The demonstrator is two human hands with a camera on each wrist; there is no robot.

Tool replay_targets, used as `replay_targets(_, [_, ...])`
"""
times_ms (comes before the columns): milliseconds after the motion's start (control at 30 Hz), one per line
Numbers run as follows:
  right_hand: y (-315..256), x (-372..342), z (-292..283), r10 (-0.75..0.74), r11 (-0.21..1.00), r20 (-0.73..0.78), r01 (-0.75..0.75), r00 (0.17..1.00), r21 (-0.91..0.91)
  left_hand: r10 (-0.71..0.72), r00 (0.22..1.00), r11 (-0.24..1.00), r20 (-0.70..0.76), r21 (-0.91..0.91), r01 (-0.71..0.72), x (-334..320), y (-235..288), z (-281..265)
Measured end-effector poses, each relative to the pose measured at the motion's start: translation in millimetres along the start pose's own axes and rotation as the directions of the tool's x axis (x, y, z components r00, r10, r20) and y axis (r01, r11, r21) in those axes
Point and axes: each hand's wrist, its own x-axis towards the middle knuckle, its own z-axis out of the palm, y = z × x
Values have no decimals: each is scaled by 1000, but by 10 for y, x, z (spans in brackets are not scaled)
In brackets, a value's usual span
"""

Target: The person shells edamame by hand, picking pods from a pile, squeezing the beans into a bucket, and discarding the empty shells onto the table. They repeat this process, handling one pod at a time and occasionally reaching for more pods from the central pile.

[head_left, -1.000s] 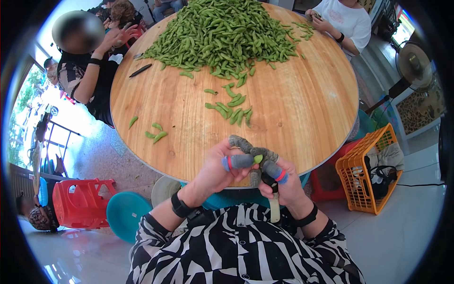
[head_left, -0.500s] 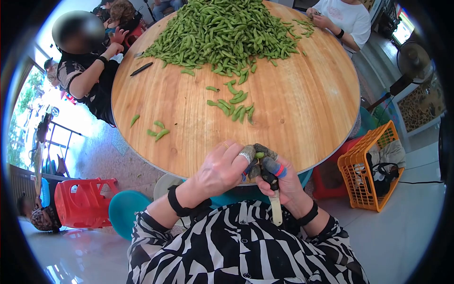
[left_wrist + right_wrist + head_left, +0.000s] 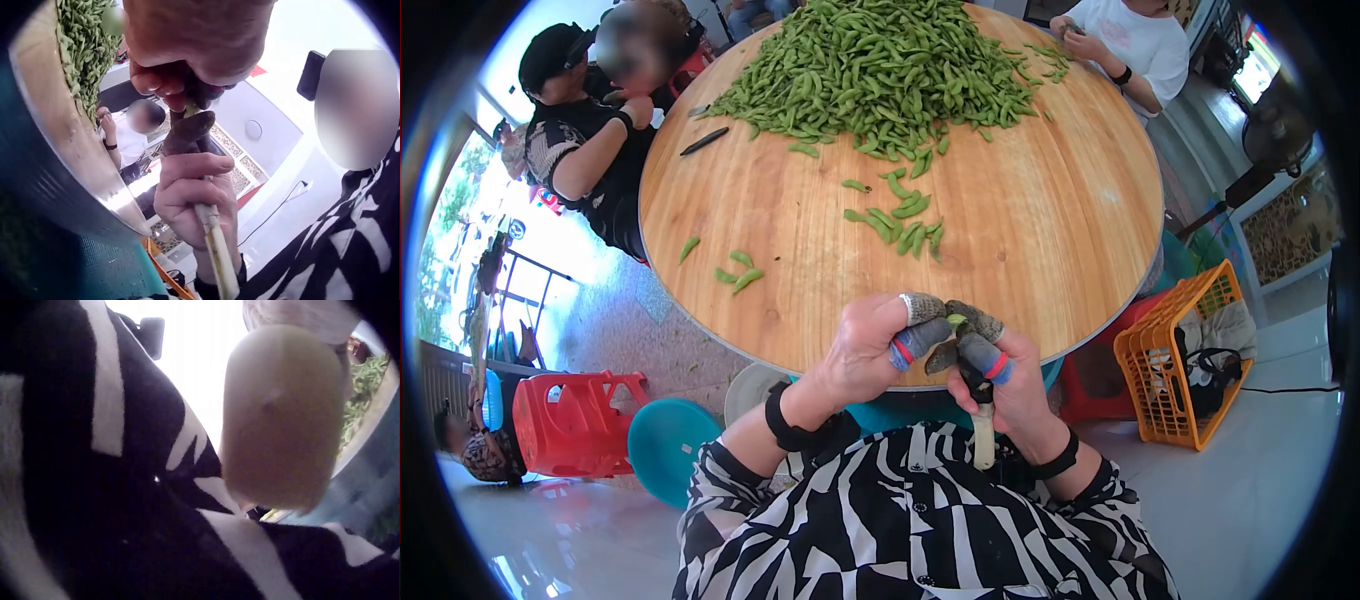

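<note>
Green pod in the head view: it sits between the hands, by the near edge of the table. The left hand pinches it; the right hand grips a pale-handled tool. I think bulky finger covers could let it slip.

Left wrist: I can't make out the tool's working end, so a twist might nick a fingertip.

Right wrist: mostly the handle's blurred end; I can't check either grasp.

Red plastic stool, orange crate, dark fan
</note>
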Motion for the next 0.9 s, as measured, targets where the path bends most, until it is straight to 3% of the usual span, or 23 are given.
replay_targets(33, [-1, -5, 4, -2, 1000, -4, 2, 1000, -4, -148, 989, 968, -26, -207, 140, -16, 5, 20])
replay_targets(67, [-6, -6, 2, -2, 1000, -7, 2, 1000, -8, -149, 988, 968, -29, -207, 140, -16, 10, 5])
replay_targets(100, [-18, -3, -16, -1, 1000, -4, 1, 1000, -10, -378, 922, 846, 81, -374, 379, -17, 18, -24])
replay_targets(133, [-37, 1, -42, -30, 986, -6, 28, 1000, -166, -559, 798, 639, 226, -495, 588, -24, 26, -47])
replay_targets(167, [-59, 12, -67, -59, 946, -1, 55, 998, -319, -562, 798, 640, 220, -496, 587, -40, 17, -49])
replay_targets(233, [-137, 63, -71, -76, 907, 11, 74, 997, -416, -567, 744, 453, 353, -621, 640, -80, -23, -34])
replay_targets(267, [-198, 94, -67, -94, 857, 21, 92, 995, -508, -568, 744, 455, 351, -619, 640, -98, -36, -16])
replay_targets(300, [-288, 122, -56, -24, 823, -44, -5, 999, -568, -548, 731, 336, 406, -694, 637, -120, -44, 15])
replay_targets(333, [-298, 151, -66, -23, 823, -40, -4, 999, -568, -520, 723, 209, 455, -753, 624, -133, -48, 46])
replay_targets(367, [-300, 189, -70, -33, 822, 62, 62, 998, -566, -523, 725, 215, 448, -754, 620, -141, -44, 71])
replay_targets(400, [-301, 225, -68, -43, 822, 165, 129, 985, -555, -532, 702, 85, 474, -794, 602, -146, -36, 86])
replay_targets(433, [-338, 225, -67, 67, 845, 87, -10, 994, -534, -537, 679, -46, 501, -820, 570, -158, -30, 97])
replay_targets(533, [-323, 191, -18, 52, 827, 96, 11, 994, -562, -500, 705, -75, 503, -836, 544, -206, -107, 139])
replay_targets(600, [-280, 165, -13, 35, 805, 105, 35, 994, -593, -570, 665, -70, 483, -835, 546, -223, -107, 167])
replay_targets(667, [-233, 143, -48, -35, 743, 112, 101, 993, -662, -651, 623, 147, 434, -733, 664, -246, -135, 201])
replay_targets(700, [-263, 122, -47, -33, 742, 118, 103, 993, -663, -652, 626, 150, 429, -736, 660, -234, -82, 189])
replay_targets(767, [-342, 82, -35, 144, 723, 30, -84, 989, -686, -691, 603, 349, 398, -547, 761, -212, 75, 137])
replay_targets(800, [-334, 70, -76, 149, 723, 44, -78, 988, -687, -697, 605, 354, 385, -550, 757, -235, 81, 135])
replay_targets(867, [-294, 33, -160, 197, 769, 6, -151, 980, -621, -591, 687, 467, 422, -516, 718, -284, 63, 152])
replay_targets(900, [-318, 24, -141, 199, 754, 38, -129, 979, -644, -577, 676, 451, 458, -511, 732, -294, 43, 131])
